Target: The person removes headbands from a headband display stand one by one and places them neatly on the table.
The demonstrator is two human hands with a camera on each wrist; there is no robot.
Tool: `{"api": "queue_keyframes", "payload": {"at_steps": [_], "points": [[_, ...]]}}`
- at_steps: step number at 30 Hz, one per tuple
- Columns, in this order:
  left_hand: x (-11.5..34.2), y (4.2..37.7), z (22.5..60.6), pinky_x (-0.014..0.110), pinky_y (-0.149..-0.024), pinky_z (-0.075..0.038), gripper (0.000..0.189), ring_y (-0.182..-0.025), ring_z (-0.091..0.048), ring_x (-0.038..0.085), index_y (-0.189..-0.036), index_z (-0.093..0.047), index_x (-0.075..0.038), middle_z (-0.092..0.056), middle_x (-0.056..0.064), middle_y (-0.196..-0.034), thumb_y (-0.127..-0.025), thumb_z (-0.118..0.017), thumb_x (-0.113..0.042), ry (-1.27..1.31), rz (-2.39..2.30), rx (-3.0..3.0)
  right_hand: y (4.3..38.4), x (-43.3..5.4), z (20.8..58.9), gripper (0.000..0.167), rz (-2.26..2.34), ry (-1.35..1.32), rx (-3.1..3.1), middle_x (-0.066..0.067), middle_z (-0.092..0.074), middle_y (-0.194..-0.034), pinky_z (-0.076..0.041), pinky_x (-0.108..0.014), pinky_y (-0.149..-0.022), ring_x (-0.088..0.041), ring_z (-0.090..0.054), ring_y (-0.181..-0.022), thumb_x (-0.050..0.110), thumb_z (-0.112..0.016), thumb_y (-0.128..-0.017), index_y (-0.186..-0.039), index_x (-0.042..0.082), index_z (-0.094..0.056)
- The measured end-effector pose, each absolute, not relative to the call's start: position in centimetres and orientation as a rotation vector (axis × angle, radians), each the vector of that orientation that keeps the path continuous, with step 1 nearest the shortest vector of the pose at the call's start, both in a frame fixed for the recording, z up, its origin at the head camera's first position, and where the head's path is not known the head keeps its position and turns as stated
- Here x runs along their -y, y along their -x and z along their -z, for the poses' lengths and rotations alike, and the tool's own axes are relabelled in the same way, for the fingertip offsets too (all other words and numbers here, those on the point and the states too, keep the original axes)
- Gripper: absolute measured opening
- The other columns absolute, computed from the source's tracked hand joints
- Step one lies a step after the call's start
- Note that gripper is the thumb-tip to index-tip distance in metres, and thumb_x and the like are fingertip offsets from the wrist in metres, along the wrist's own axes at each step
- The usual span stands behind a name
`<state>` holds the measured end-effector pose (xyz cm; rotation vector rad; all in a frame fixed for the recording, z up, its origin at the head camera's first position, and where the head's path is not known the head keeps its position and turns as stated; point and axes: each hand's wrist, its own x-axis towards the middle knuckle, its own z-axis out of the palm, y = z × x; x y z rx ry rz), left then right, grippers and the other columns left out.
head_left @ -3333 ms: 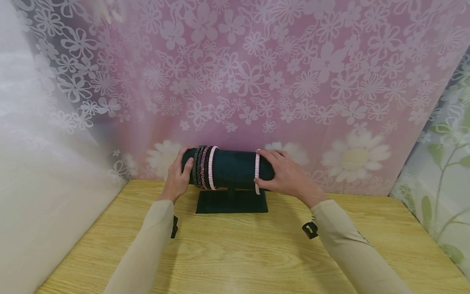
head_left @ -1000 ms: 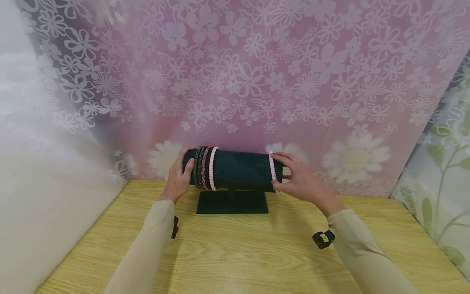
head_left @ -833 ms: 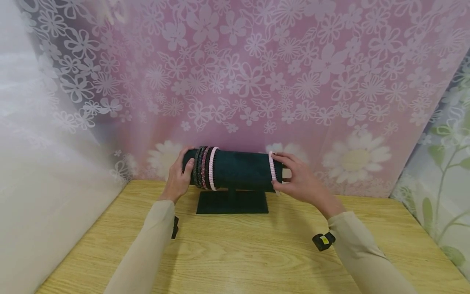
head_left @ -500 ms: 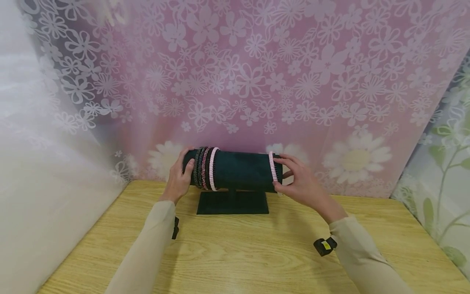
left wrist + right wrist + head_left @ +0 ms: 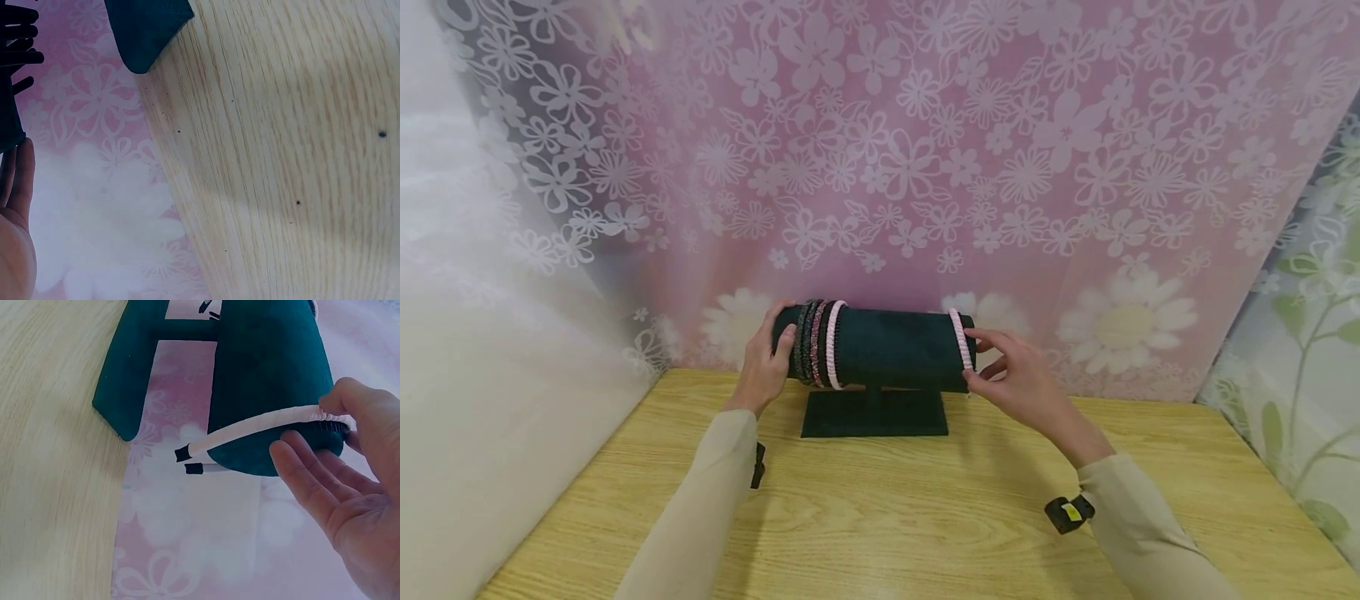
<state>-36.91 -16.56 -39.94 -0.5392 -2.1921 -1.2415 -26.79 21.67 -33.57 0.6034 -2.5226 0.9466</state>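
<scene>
Your pink headband (image 5: 962,340) sits round the right end of the dark roll (image 5: 895,348), just inside the rim. Right hand (image 5: 1026,379) is on it; left hand (image 5: 762,367) is at the far end, thumb in front, gripping the roll.

Right thumb and forefinger are curled and spaced along the band's edge: light fingertip hold, by the look. Pressure I can't tell.

Band lies just left of those fingers. Long axis runs across the roll, near upright, top leaning left, both dark-tipped ends hanging past the underside. I'd say rightward, along the roll, is the short way off.

Other headbands (image 5: 815,343) are bunched well apart, beside your left hand.
</scene>
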Motion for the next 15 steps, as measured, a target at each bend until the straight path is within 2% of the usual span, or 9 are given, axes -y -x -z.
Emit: {"api": "queue_keyframes", "payload": {"at_steps": [6,15], "points": [[16.57,36.93,39.91,0.055,-0.111,-0.043,0.05,-0.135,-0.055,0.032,-0.157,-0.04,-0.023,-0.047,0.004,-0.158,-0.11,-0.041,-0.04,0.531,1.244,2.193,26.48,-21.88,33.67,0.054,-0.979,-0.608,2.505,-0.016,-0.068,-0.108,-0.063,-0.031,-0.07,-0.022,-0.075,-0.079,0.006,-0.076,-0.089,-0.141,0.009,-0.06],[16.54,36.94,39.9,0.055,-0.112,-0.043,0.05,-0.136,-0.054,0.031,-0.156,-0.04,-0.023,-0.047,0.003,-0.158,-0.11,-0.041,-0.04,0.526,1.244,2.198,26.32,-22.54,34.08,0.051,-0.972,-0.623,2.445,-0.014,-0.071,-0.099,-0.063,-0.033,-0.072,-0.025,-0.075,-0.082,-0.001,-0.075,-0.088,-0.137,0.006,-0.062]]}}
